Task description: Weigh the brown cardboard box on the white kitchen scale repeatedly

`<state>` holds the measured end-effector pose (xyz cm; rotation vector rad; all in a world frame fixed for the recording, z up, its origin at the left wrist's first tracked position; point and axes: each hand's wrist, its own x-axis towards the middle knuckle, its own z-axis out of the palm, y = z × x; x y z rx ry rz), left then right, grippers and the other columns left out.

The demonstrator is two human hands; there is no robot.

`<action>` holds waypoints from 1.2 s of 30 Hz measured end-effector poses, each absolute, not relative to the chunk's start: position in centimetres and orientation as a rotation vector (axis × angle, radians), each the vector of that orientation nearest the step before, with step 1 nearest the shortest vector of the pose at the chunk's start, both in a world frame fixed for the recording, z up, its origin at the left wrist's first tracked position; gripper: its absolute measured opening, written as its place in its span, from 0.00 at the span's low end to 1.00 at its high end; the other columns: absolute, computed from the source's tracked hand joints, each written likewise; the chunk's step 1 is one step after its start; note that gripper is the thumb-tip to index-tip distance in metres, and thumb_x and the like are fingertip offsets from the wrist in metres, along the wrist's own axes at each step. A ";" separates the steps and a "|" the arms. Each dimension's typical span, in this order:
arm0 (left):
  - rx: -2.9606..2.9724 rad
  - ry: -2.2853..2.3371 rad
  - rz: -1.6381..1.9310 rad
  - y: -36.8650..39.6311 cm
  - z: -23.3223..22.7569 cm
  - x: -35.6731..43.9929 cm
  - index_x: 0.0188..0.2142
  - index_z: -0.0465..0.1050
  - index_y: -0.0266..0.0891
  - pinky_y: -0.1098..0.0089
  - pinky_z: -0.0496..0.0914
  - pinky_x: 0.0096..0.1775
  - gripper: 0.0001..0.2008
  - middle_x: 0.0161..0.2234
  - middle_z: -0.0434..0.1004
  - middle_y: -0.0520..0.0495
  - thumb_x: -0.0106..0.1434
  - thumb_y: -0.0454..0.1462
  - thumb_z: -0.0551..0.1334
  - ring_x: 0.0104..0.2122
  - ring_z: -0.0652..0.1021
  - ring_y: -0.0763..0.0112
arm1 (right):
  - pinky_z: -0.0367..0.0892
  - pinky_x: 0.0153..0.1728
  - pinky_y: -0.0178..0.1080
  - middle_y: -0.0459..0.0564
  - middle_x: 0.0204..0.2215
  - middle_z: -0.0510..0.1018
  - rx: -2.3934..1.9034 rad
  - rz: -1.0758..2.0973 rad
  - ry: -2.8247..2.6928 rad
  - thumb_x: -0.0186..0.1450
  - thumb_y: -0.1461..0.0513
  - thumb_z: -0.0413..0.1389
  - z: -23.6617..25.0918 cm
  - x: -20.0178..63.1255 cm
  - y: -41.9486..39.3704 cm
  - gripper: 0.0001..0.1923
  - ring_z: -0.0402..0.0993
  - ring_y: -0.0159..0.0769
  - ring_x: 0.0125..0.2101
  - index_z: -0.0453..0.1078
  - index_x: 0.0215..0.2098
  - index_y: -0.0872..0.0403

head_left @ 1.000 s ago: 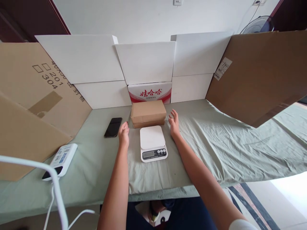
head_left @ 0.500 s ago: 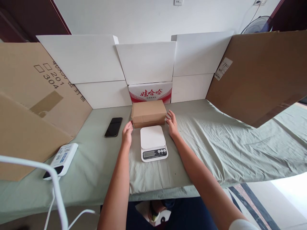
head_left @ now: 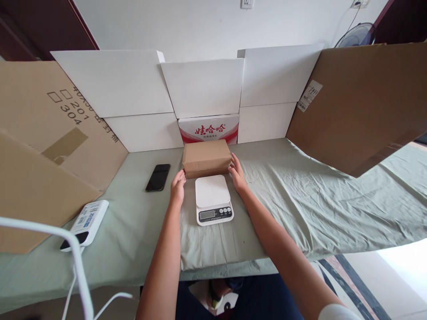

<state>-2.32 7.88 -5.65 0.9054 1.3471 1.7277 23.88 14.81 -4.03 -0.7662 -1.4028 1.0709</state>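
A closed brown cardboard box [head_left: 207, 156] lies on the green cloth just behind a white kitchen scale [head_left: 213, 199]. My left hand [head_left: 178, 186] reaches to the box's front left corner, fingers stretched out and fingertips touching it. My right hand [head_left: 237, 173] lies against the box's right end, fingers also extended. The box rests on the table between both hands. The scale's platform is bare and its display sits toward me.
A black phone [head_left: 158, 177] lies left of the box. A white device with a label [head_left: 85, 224] and a white cable sits at the front left. White and brown cardboard panels [head_left: 360, 102] wall the table. A red-and-white carton [head_left: 208, 129] stands behind the box.
Both hands have moved inward from beside the scale until they touch the ends of the brown box. The box and scale have not moved.
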 end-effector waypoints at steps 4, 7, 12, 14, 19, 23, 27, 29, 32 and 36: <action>0.914 1.346 1.726 7.9 -5.7 -2.3 0.59 0.73 0.40 0.53 0.61 0.65 0.30 0.64 0.70 0.37 0.55 0.39 0.61 0.66 0.67 0.52 | 0.42 0.74 0.52 0.40 0.75 0.49 -0.732 1.115 -1.446 0.65 0.52 0.53 -3.7 23.4 14.3 0.42 0.42 0.43 0.75 0.44 0.74 0.44; 0.920 1.341 1.722 7.9 -5.7 -2.2 0.59 0.73 0.40 0.52 0.61 0.65 0.30 0.64 0.70 0.37 0.55 0.39 0.61 0.67 0.66 0.50 | 0.37 0.75 0.50 0.36 0.76 0.41 -0.753 1.109 -1.481 0.65 0.53 0.53 -3.9 23.0 14.2 0.46 0.36 0.40 0.76 0.37 0.76 0.44; 0.924 1.332 1.719 7.8 -5.6 -2.1 0.60 0.72 0.37 0.53 0.60 0.65 0.32 0.65 0.68 0.35 0.54 0.37 0.60 0.67 0.65 0.49 | 0.29 0.75 0.48 0.38 0.76 0.36 -0.820 1.083 -1.518 0.65 0.53 0.54 -3.9 22.8 14.1 0.50 0.30 0.39 0.76 0.31 0.76 0.48; 0.924 1.327 1.719 7.8 -5.5 -2.0 0.60 0.72 0.37 0.54 0.60 0.65 0.33 0.65 0.68 0.35 0.53 0.36 0.60 0.67 0.65 0.50 | 0.29 0.75 0.48 0.39 0.76 0.35 -0.829 1.087 -1.522 0.64 0.53 0.54 -3.8 22.8 14.0 0.51 0.29 0.39 0.76 0.30 0.76 0.49; 0.918 1.319 1.720 7.9 -5.5 -1.9 0.60 0.71 0.39 0.54 0.60 0.65 0.33 0.66 0.68 0.37 0.53 0.36 0.59 0.68 0.64 0.51 | 0.30 0.75 0.48 0.38 0.76 0.36 -0.836 1.090 -1.517 0.64 0.53 0.54 -3.5 22.6 13.8 0.51 0.29 0.38 0.76 0.30 0.76 0.47; 0.920 1.315 1.720 8.0 -5.6 -1.9 0.60 0.71 0.38 0.54 0.59 0.66 0.34 0.65 0.68 0.37 0.52 0.35 0.60 0.68 0.65 0.51 | 0.31 0.75 0.51 0.37 0.76 0.38 -0.851 1.093 -1.485 0.64 0.55 0.56 -3.7 22.5 13.8 0.50 0.31 0.38 0.76 0.33 0.76 0.44; 0.925 1.316 1.721 8.0 -5.7 -1.8 0.60 0.72 0.41 0.53 0.58 0.66 0.33 0.64 0.70 0.39 0.52 0.35 0.60 0.68 0.64 0.51 | 0.29 0.75 0.51 0.36 0.76 0.37 -0.836 1.104 -1.482 0.63 0.55 0.57 -4.0 22.4 13.9 0.51 0.28 0.36 0.76 0.32 0.76 0.44; 0.923 1.321 1.725 7.9 -5.7 -1.8 0.60 0.72 0.41 0.53 0.58 0.66 0.33 0.64 0.70 0.39 0.52 0.35 0.60 0.68 0.64 0.50 | 0.29 0.75 0.49 0.35 0.76 0.37 -0.834 1.109 -1.481 0.63 0.55 0.57 -4.0 22.4 14.0 0.51 0.28 0.35 0.76 0.32 0.76 0.43; 0.930 1.326 1.725 7.8 -5.6 -1.9 0.59 0.73 0.41 0.53 0.59 0.65 0.31 0.64 0.70 0.38 0.54 0.37 0.60 0.67 0.65 0.51 | 0.32 0.75 0.48 0.35 0.76 0.39 -0.827 1.110 -1.455 0.63 0.55 0.56 -4.0 22.5 14.0 0.49 0.32 0.36 0.76 0.34 0.76 0.43; 0.944 1.330 1.726 7.7 -5.4 -2.0 0.59 0.73 0.39 0.54 0.60 0.65 0.30 0.64 0.70 0.37 0.56 0.38 0.60 0.67 0.65 0.52 | 0.37 0.75 0.51 0.37 0.76 0.42 -0.779 1.130 -1.404 0.64 0.54 0.54 -4.1 22.5 14.2 0.47 0.37 0.37 0.75 0.34 0.75 0.43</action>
